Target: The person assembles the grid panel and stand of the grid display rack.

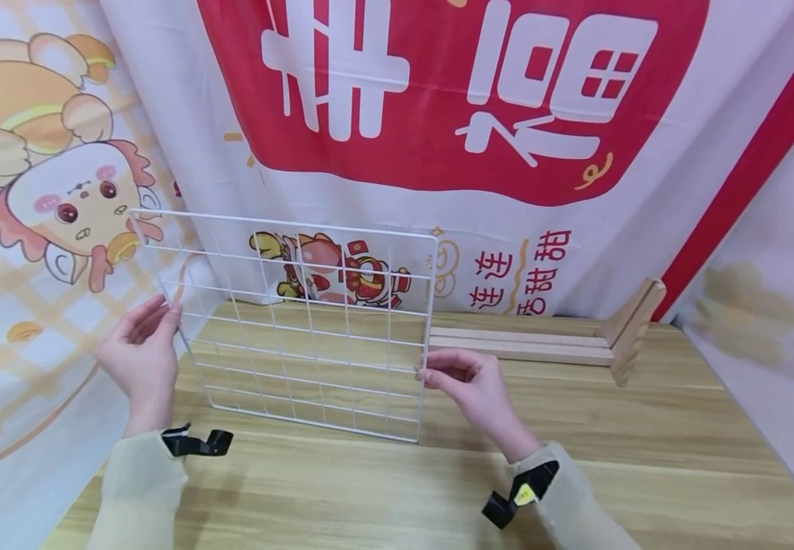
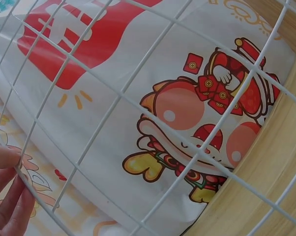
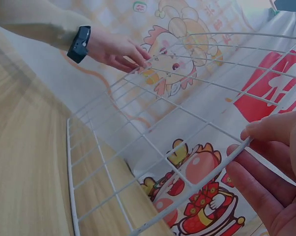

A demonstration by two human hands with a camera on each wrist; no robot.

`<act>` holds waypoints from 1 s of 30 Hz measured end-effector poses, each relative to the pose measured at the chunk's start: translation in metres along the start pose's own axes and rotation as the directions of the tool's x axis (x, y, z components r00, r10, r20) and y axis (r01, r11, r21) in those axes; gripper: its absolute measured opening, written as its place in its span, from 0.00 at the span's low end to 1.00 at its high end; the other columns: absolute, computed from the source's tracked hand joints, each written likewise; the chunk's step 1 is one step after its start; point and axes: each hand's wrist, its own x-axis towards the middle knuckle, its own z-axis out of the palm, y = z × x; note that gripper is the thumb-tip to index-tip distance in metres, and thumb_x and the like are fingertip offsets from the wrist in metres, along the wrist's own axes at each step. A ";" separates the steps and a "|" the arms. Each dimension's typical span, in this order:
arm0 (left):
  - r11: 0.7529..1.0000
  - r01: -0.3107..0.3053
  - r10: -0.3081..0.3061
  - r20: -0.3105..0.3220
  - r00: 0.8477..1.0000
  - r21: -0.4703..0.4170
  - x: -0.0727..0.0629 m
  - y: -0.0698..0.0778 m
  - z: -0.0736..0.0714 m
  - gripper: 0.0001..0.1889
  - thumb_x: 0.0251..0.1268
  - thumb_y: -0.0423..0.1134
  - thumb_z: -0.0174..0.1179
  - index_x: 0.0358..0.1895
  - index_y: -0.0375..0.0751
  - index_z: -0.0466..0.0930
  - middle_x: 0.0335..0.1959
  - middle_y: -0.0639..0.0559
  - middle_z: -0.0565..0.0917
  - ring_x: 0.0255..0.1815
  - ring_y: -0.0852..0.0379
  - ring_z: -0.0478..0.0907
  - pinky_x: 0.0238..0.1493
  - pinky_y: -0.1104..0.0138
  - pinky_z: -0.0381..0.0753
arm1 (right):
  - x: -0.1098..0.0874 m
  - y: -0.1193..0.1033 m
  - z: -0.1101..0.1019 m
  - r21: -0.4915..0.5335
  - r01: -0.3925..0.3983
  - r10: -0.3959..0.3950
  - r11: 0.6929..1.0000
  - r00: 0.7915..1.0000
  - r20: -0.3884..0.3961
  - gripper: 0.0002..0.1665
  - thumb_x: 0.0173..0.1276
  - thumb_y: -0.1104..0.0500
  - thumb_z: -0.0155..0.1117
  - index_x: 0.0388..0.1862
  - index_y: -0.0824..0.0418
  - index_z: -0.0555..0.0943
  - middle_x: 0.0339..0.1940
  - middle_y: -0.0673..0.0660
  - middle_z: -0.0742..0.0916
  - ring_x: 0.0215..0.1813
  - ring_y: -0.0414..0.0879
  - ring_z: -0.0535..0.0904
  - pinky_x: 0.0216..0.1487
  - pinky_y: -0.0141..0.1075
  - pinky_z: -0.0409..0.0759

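Observation:
A white wire grid panel [image 1: 310, 341] stands tilted over the wooden table, held between both hands. My left hand [image 1: 142, 351] pinches its left edge wire between thumb and fingers. On the opposite side, my right hand [image 1: 468, 386] pinches the right edge wire at about mid-height. The left wrist view shows the left fingers [image 2: 10, 196] at the frame's outer wire. In the right wrist view, thumb and fingers of the right hand [image 3: 281, 167] grip the rim of the grid. Whether the panel's lower edge touches the table, I cannot tell.
A wooden stand [image 1: 541, 347] with an upright end piece lies behind the panel, at the table's back right. Printed cloth [image 1: 369, 176] with red and cartoon figures hangs along the back and the left side. The wood-grain table [image 1: 341, 489] extends toward me.

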 end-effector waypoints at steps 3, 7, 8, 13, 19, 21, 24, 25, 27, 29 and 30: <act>0.999 -0.002 0.002 0.006 1.000 0.033 -0.001 0.000 -0.001 0.19 0.57 0.41 0.77 0.52 0.41 0.89 0.46 0.50 0.89 0.45 0.61 0.84 0.49 0.76 0.80 | 0.002 -0.002 -0.001 0.001 0.017 -0.017 1.000 1.000 0.005 0.14 0.65 0.69 0.73 0.48 0.74 0.85 0.41 0.61 0.90 0.39 0.50 0.89 0.43 0.44 0.89; 0.996 -0.002 0.002 0.006 1.000 0.089 -0.004 0.003 -0.001 0.18 0.59 0.42 0.76 0.53 0.42 0.89 0.47 0.51 0.89 0.46 0.62 0.83 0.49 0.76 0.80 | 0.005 -0.004 -0.002 0.005 0.027 -0.027 1.000 1.000 0.013 0.14 0.66 0.68 0.73 0.48 0.74 0.85 0.41 0.60 0.90 0.39 0.52 0.89 0.42 0.45 0.89; 0.996 -0.004 0.003 0.008 1.000 0.091 -0.004 0.004 -0.001 0.19 0.59 0.42 0.76 0.53 0.41 0.89 0.47 0.50 0.89 0.46 0.62 0.83 0.49 0.76 0.80 | 0.005 -0.004 -0.002 0.005 0.027 -0.027 1.000 0.999 0.019 0.14 0.66 0.68 0.73 0.48 0.74 0.85 0.41 0.60 0.90 0.39 0.52 0.89 0.42 0.46 0.89; 0.997 -0.042 0.040 0.018 0.999 0.072 -0.006 0.011 0.000 0.22 0.56 0.40 0.78 0.56 0.43 0.87 0.48 0.50 0.89 0.45 0.60 0.84 0.48 0.76 0.81 | 0.005 -0.003 -0.004 0.005 0.027 -0.028 1.000 0.998 0.048 0.13 0.68 0.67 0.72 0.48 0.74 0.84 0.41 0.60 0.90 0.39 0.54 0.89 0.42 0.46 0.89; 0.967 -0.209 0.204 0.047 0.978 0.143 -0.032 0.052 0.010 0.25 0.61 0.36 0.75 0.63 0.46 0.83 0.59 0.49 0.84 0.54 0.56 0.81 0.60 0.69 0.79 | 0.005 -0.004 -0.004 -0.002 0.031 -0.031 1.000 0.998 0.050 0.11 0.68 0.67 0.72 0.48 0.69 0.87 0.42 0.59 0.91 0.40 0.54 0.89 0.42 0.46 0.89; 0.953 -0.269 0.262 0.070 0.963 0.138 -0.041 0.064 0.012 0.26 0.60 0.34 0.75 0.63 0.45 0.82 0.60 0.50 0.83 0.57 0.55 0.80 0.62 0.68 0.77 | 0.005 -0.004 -0.004 0.000 0.035 -0.035 0.999 0.998 0.049 0.11 0.68 0.67 0.71 0.48 0.70 0.86 0.42 0.60 0.91 0.40 0.54 0.89 0.42 0.46 0.89; 0.935 -0.333 0.319 0.116 0.941 0.126 -0.048 0.071 0.014 0.27 0.58 0.32 0.76 0.63 0.46 0.82 0.60 0.50 0.83 0.57 0.55 0.80 0.63 0.68 0.77 | 0.005 -0.004 -0.004 0.004 0.037 -0.037 0.999 0.998 0.053 0.12 0.68 0.67 0.71 0.48 0.72 0.85 0.42 0.60 0.90 0.40 0.55 0.89 0.42 0.46 0.89; 0.930 -0.346 0.330 0.132 0.935 0.124 -0.049 0.071 0.014 0.27 0.58 0.32 0.76 0.62 0.47 0.83 0.59 0.50 0.84 0.57 0.55 0.80 0.62 0.68 0.78 | 0.005 -0.004 -0.004 0.006 0.036 -0.037 0.999 0.998 0.054 0.12 0.68 0.67 0.71 0.48 0.73 0.85 0.42 0.60 0.90 0.40 0.55 0.89 0.42 0.46 0.89; 0.925 -0.361 0.338 0.173 0.925 0.119 -0.049 0.069 0.014 0.27 0.57 0.33 0.77 0.62 0.47 0.84 0.56 0.49 0.85 0.53 0.56 0.82 0.59 0.69 0.79 | 0.005 -0.004 -0.004 0.007 0.035 -0.036 0.999 0.998 0.058 0.12 0.68 0.67 0.71 0.48 0.73 0.85 0.42 0.60 0.90 0.40 0.55 0.89 0.42 0.46 0.89; 0.922 -0.367 0.335 0.219 0.916 0.127 -0.050 0.065 0.014 0.26 0.56 0.34 0.78 0.60 0.47 0.84 0.52 0.47 0.87 0.49 0.57 0.83 0.56 0.71 0.81 | 0.004 -0.004 -0.004 0.006 0.032 -0.033 0.999 0.998 0.058 0.11 0.68 0.67 0.71 0.48 0.71 0.86 0.42 0.60 0.90 0.40 0.54 0.89 0.43 0.46 0.89; 0.920 -0.369 0.331 0.244 0.911 0.130 -0.050 0.062 0.014 0.26 0.56 0.34 0.78 0.60 0.46 0.85 0.49 0.46 0.87 0.47 0.58 0.84 0.54 0.72 0.81 | 0.004 -0.004 -0.004 0.005 0.033 -0.033 0.999 0.998 0.058 0.11 0.68 0.67 0.72 0.48 0.70 0.87 0.42 0.60 0.91 0.40 0.54 0.89 0.43 0.46 0.89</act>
